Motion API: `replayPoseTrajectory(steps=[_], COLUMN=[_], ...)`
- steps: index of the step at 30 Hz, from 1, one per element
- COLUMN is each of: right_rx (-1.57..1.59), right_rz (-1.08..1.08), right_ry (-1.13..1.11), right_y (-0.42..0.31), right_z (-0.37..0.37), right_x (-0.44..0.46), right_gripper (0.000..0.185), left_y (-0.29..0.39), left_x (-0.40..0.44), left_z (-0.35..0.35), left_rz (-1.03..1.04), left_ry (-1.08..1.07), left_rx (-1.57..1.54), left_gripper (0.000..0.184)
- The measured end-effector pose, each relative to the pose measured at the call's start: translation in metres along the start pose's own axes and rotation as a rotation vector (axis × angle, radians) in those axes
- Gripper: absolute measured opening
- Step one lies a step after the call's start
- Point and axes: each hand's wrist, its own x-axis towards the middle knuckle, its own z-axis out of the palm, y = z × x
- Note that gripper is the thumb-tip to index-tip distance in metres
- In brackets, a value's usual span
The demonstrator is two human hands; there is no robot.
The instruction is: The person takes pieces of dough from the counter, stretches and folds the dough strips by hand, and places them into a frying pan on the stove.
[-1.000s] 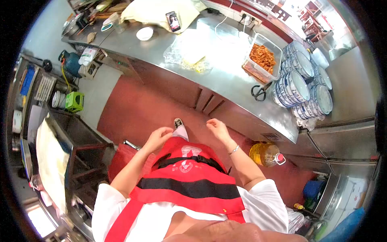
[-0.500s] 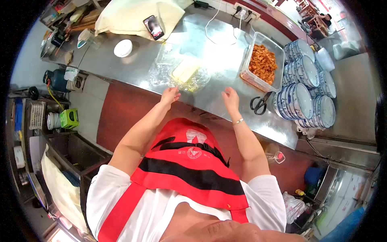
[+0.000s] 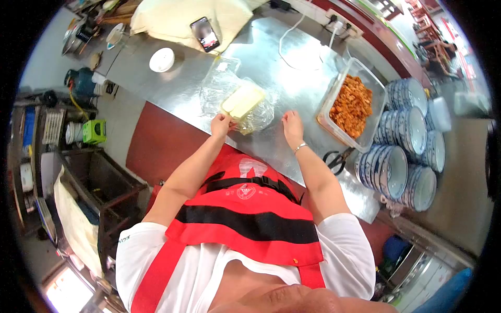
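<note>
A pale yellow stack of flat, wrapper-like sheets point(image 3: 244, 101) lies on crumpled clear plastic wrap point(image 3: 260, 116) on the metal table. At the wrap's near left edge is my left hand point(image 3: 222, 126), its fingers closed in a pinch on the plastic. My right hand point(image 3: 293, 128) is to the right of the wrap, apart from it, over bare metal. Its fingers are curled together with nothing visible in them. Black-handled scissors point(image 3: 338, 159) lie beyond my right wrist, beside a clear tub point(image 3: 324, 121) of reddish-brown chopped filling point(image 3: 353, 106).
Stacks of blue-and-white bowls point(image 3: 392, 130) stand on the right. A small white bowl point(image 3: 162, 60) and a phone point(image 3: 204, 35) on a cream cloth point(image 3: 167, 23) sit at the back left. A white cable point(image 3: 282, 47) crosses the back. A person sits far off at upper right.
My left hand has come against the wrap's near edge and its fingers have closed. My right hand has curled its fingers and moved slightly left. The view has shifted and tilted.
</note>
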Motion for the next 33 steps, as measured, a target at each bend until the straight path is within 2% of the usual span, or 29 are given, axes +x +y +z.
replayPoseTrajectory(steps=[6, 11, 12, 13, 15, 16, 17, 19, 21, 25, 27, 29, 33], right_rx=[0.012, 0.051, 0.059, 0.059, 0.116, 0.114, 0.157, 0.195, 0.270, 0.225, 0.261, 0.262, 0.300], right_rz=[-0.024, -0.001, 0.004, 0.005, 0.007, 0.010, 0.002, -0.011, -0.038, 0.019, -0.048, -0.015, 0.004], right_ry=[-0.104, -0.114, -0.123, -0.117, -0.075, -0.074, -0.067, -0.055, 0.014, 0.064, 0.092, 0.119, 0.175], right_y=[0.014, 0.020, 0.019, 0.019, 0.015, 0.011, 0.009, -0.001, -0.004, -0.006, -0.010, -0.018, -0.026], right_z=[0.002, -0.001, -0.001, -0.001, -0.004, -0.009, -0.016, -0.030, -0.040, -0.048, -0.049, -0.059, -0.081], right_x=[0.006, 0.003, 0.003, 0.003, -0.001, -0.003, -0.004, -0.004, -0.003, -0.015, -0.019, -0.019, -0.012], right_gripper=[0.007, 0.006, 0.009, 0.009, 0.005, 0.005, 0.004, 0.004, 0.006, 0.007, 0.006, 0.006, 0.007], left_y=[0.010, 0.020, 0.028, 0.042, 0.070, 0.077, 0.077, 0.074, 0.070, 0.066, 0.071, 0.078, 0.086], left_x=[0.002, 0.019, 0.012, 0.000, -0.024, -0.026, -0.019, 0.000, 0.011, 0.021, 0.025, 0.023, 0.014], left_z=[-0.021, -0.057, -0.059, -0.056, -0.042, -0.039, -0.036, -0.030, -0.027, -0.015, -0.014, -0.015, -0.013], left_rz=[0.058, 0.120, 0.258, 0.262, 1.067, 1.075, 1.075, 1.123, 1.160, 1.013, 1.008, 1.084, 1.079], left_ry=[0.002, 0.071, 0.169, 0.167, 0.448, 0.313, 0.311, 0.129, 0.143, 0.166, 0.160, 0.156, 0.091], left_rx=[-0.013, 0.165, 0.544, 0.544, 1.006, 1.038, 1.037, 1.385, 1.407, 1.543, 1.565, 1.558, 1.602], left_gripper=[0.007, 0.007, 0.012, 0.012, 0.021, 0.022, 0.022, 0.026, 0.021, 0.012, 0.010, 0.009, 0.009])
